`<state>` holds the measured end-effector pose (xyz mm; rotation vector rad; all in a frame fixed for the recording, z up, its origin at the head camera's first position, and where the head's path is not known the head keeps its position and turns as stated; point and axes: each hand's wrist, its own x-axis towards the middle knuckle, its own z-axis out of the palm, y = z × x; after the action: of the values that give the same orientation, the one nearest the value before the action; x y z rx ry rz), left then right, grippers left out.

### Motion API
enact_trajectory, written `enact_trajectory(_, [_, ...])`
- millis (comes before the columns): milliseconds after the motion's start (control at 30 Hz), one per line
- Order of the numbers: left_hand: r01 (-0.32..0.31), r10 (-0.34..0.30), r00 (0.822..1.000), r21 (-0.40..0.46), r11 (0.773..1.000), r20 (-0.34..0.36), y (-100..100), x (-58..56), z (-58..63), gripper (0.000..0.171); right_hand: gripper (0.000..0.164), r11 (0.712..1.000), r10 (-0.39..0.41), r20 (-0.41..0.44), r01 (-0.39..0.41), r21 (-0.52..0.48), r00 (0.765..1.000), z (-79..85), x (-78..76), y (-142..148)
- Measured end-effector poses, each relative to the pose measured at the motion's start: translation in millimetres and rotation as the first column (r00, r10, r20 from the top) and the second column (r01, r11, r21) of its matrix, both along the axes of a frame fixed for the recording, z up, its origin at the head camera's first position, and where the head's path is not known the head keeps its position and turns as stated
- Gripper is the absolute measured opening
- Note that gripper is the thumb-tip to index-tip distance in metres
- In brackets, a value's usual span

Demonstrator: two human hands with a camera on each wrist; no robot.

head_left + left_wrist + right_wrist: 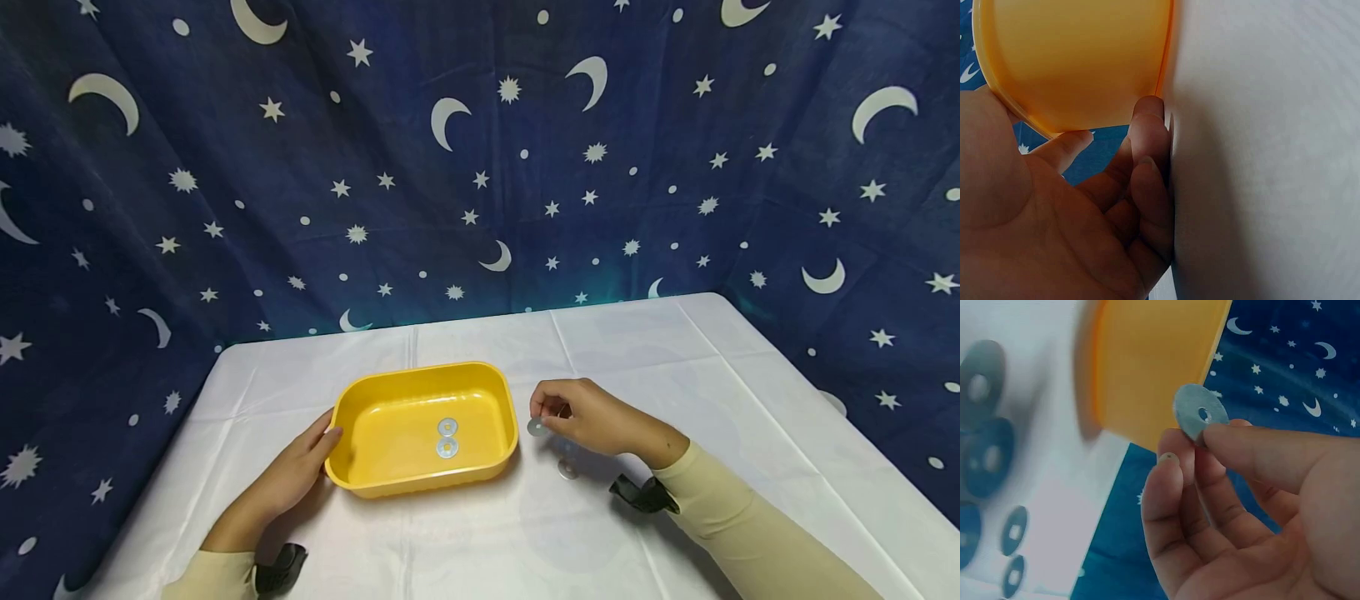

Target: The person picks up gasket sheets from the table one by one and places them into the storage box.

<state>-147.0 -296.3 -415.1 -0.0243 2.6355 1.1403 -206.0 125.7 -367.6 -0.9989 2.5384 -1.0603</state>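
Note:
A yellow plastic tray (382, 487) stands on the table, with two metal washers lying inside, one washer (442, 455) just in front of the other (442, 422). My left hand (288, 475) grips the tray's left end, thumb over the rim and fingers along the outside wall. To the right of the tray, my right hand (600, 417) pinches a flat metal washer (1188, 403) between thumb and forefinger, above the tabletop. Another washer (561, 472) lies on the cloth below that hand. Several washers of larger and smaller size, such as one small washer (1007, 540), show in the right wrist view.
A white cloth (480, 542) covers the table. Behind and at both sides hangs a dark blue curtain (405, 258) with moons and stars. Each wrist carries a black strap, such as the right strap (641, 495).

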Motion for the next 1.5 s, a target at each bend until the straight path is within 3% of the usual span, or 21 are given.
enact_trajectory(200, [-0.001, 0.001, 1.000, -0.001, 1.000, -0.001, -1, -1.3, -0.5, 0.069, 0.013, 1.000, 0.019, -0.024, -0.019, -0.006, 1.000, 20.5, -2.5, -11])
enact_trajectory(400, [-0.001, 0.001, 1.000, 0.009, 1.000, 0.009, 0, -0.8, 0.5, 0.068, 0.012, 0.999, 0.040, -0.036, -0.040, 0.010, 0.999, 29.9, -8.2, -25])
enact_trajectory(633, [0.000, 0.000, 1.000, 0.009, 1.000, 0.012, -1, -0.5, 1.0, 0.068, 0.012, 0.998, 0.051, -0.028, -0.050, 0.031, 0.998, 35.7, -17.0, -43])
enact_trajectory(933, [0.005, -0.005, 1.000, 0.021, 1.000, -0.009, 0, 0.3, 1.3, 0.067, 0.015, 0.997, -0.020, 0.034, 0.017, 0.073, 0.999, 38.3, -35.2, -70])
enact_trajectory(1500, [-0.001, 0.001, 1.000, 0.023, 1.000, 0.000, -2, -0.4, 0.3, 0.067, 0.013, 0.985, 0.058, -0.011, -0.056, 0.163, 0.998, 43.9, -55.3, -115])
